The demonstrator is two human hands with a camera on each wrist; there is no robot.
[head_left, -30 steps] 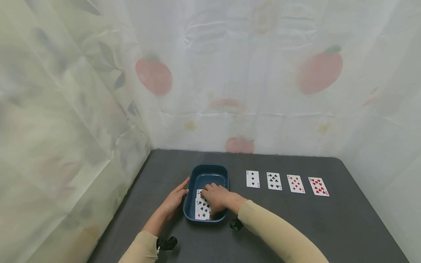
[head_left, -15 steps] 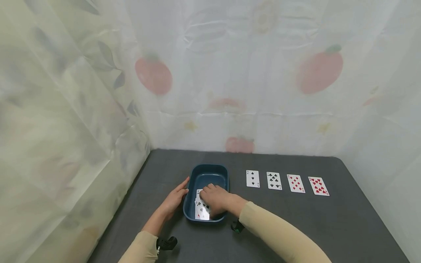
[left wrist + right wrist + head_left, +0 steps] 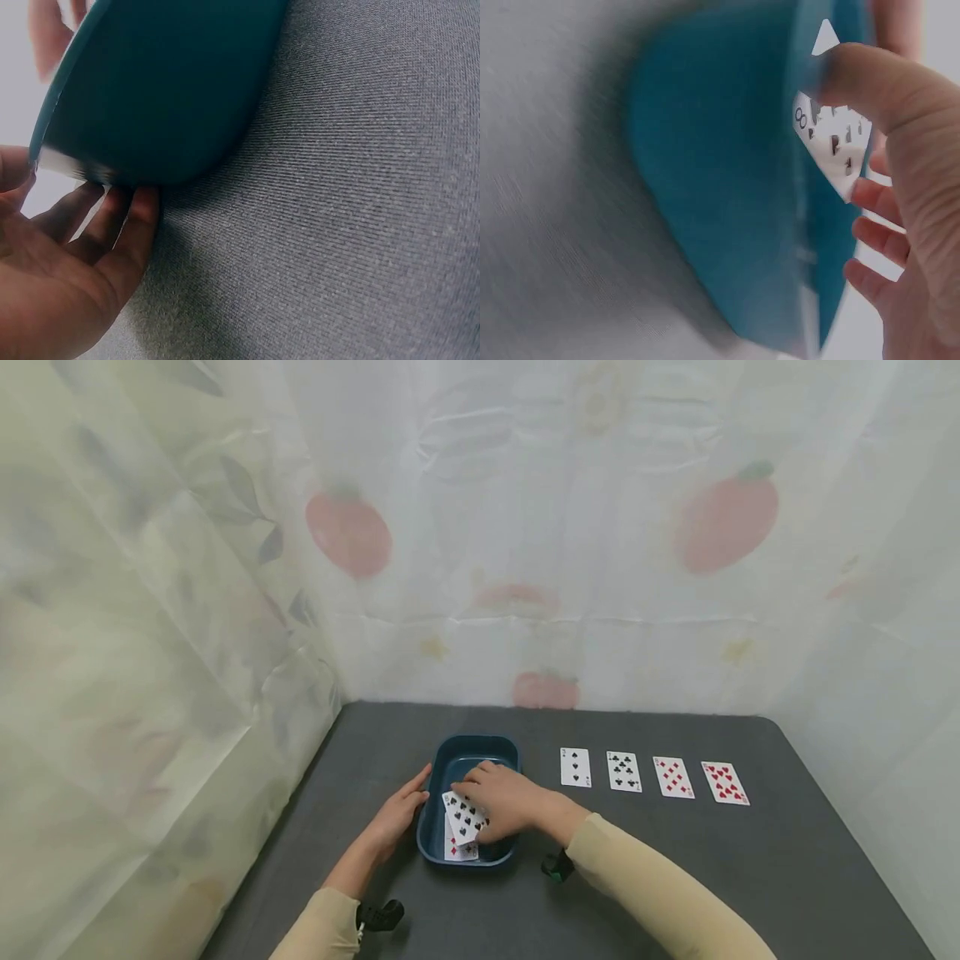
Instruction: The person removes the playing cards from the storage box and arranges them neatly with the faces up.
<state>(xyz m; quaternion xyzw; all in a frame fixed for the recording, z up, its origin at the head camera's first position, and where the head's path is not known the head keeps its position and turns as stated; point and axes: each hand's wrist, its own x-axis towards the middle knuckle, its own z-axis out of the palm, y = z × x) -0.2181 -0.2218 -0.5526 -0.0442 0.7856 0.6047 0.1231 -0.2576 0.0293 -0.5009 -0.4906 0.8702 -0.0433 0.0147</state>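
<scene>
My right hand [image 3: 506, 800] is over a dark blue tray [image 3: 422, 839] in the head view, pinching an eight of spades [image 3: 462, 818] between thumb and fingers. That card is tilted above another card [image 3: 457, 854] with red diamonds, which lies in the tray's near left part. In the right wrist view the thumb crosses the card's face [image 3: 838, 146] and its corner figure 8 shows. My left hand [image 3: 397, 818] rests against the tray's left side, its fingers fairly straight. The left wrist view has several fingertips [image 3: 142, 199] touching the tray's outer wall [image 3: 165, 97].
Right of the tray, several face-up cards lie in a row on the dark grey table [image 3: 637, 877]: a three of spades [image 3: 575, 767], a clubs card [image 3: 624, 772], a diamonds card [image 3: 673, 777] and a hearts card [image 3: 725, 783]. Patterned curtains [image 3: 547, 527] close off the back and sides.
My right hand has lifted the spade card's edge and turned the card, moving slightly up and to the right. More of the diamonds card below shows. The left hand stays at the tray.
</scene>
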